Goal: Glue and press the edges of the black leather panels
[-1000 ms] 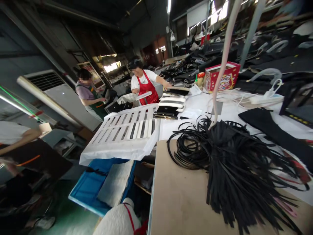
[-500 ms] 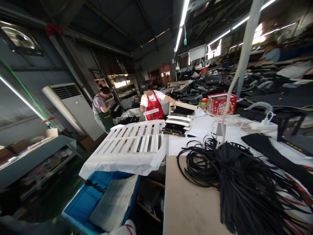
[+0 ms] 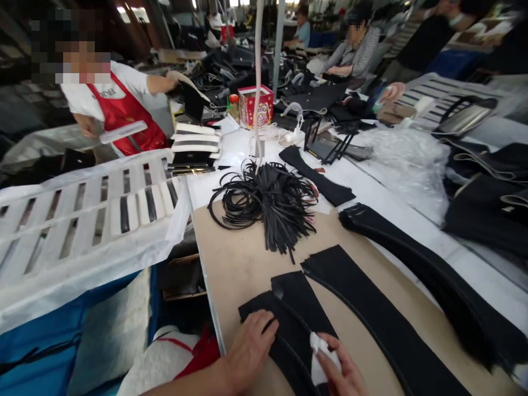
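Note:
My left hand lies flat with fingers spread on a black leather piece at the near edge of the tan board. Just to its right, my right hand pinches a small white cloth against the same black piece. A second long curved black piece lies beside it on the right. A heap of black straps and cords sits farther up the board.
A long stack of black strips runs along the right side. A white slatted rack with pieces stands left, above a blue bin. A person in a red apron works at the far left; others sit behind. A red box stands at the back.
The view has swung down and to the right. Both my hands and the black pieces on the board have come into sight; they were out of view before.

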### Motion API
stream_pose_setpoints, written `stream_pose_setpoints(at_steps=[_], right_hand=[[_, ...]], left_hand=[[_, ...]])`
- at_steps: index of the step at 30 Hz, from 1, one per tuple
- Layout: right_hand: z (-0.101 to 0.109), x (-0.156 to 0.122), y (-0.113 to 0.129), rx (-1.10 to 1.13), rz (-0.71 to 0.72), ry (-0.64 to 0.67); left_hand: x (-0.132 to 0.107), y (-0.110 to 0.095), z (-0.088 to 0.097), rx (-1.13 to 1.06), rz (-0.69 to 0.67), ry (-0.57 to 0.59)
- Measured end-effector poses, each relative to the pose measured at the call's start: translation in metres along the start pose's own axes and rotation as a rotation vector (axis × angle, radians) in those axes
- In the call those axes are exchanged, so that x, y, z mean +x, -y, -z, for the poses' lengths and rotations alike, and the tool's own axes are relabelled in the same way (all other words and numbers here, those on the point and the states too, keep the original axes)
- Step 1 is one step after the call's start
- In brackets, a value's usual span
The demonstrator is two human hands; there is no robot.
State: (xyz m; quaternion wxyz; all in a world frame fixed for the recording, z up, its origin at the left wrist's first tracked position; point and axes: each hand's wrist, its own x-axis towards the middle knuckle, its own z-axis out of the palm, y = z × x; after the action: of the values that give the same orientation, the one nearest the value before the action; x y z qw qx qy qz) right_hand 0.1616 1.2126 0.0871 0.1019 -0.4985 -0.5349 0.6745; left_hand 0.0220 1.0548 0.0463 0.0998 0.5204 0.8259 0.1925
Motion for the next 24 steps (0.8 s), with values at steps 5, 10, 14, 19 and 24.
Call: stream_pose_setpoints(at_steps=[5,10,14,19,24], right_hand=[[-0.038,0.039,0.028,-0.198,0.094,0.024],[-0.064,0.079,0.045,-0.655,0.282,0.144],[-0.07,0.101,0.043,-0.82,0.382,0.266],[-0.07,0.109,0.033,-0.949,0.464,0.333],[-0.068,0.106,0.029,-1.098,0.534,0.402]], left_hand=[[0.04,0.012,0.001,-0.056,-0.047,0.05],[0.052,0.02,-0.028,-0.07,-0.041,0.088],[0.045,0.018,-0.04,-0.047,0.001,0.088],[0.037,0.011,-0.05,0.003,0.008,0.041],[0.032,0.001,-0.059,-0.007,0.045,0.031]])
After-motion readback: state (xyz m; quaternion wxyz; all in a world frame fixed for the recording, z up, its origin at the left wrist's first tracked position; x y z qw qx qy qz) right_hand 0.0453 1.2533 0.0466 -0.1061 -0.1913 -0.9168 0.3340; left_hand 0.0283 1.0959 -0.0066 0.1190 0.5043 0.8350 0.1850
